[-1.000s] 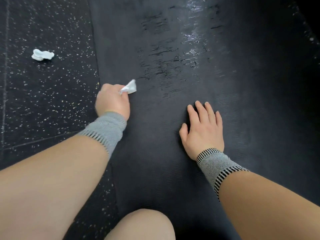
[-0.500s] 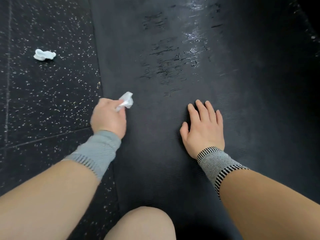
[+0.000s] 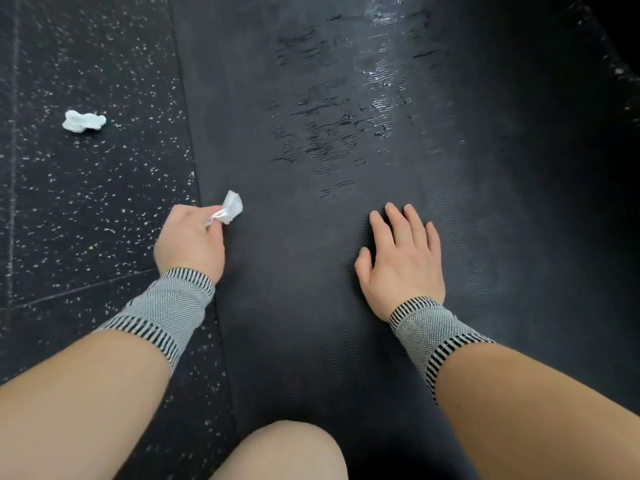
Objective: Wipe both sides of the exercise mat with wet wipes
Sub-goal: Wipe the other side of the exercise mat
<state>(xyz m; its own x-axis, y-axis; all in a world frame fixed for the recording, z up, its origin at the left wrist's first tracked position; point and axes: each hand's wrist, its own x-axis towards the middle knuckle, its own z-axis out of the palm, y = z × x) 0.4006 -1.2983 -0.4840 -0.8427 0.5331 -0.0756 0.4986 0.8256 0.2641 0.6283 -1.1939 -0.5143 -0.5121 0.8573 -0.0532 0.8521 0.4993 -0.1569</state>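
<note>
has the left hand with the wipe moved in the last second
Yes. The left hand holding the wet wipe has drawn back toward the person along the mat's left edge.

Both forearms are bare. Each wrist wears a snug knitted grey wristband [image 3: 169, 310] with a fine woven texture, edged at both ends by a band of short black-and-white stripes; the matching one [image 3: 433, 336] sits on the right wrist. A bare knee [image 3: 280, 452] shows at the bottom edge.

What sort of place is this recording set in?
Probably a gym or home workout space: speckled black rubber flooring, a dark exercise mat with wet streaks, and a crumpled wipe lying on the floor.
</note>
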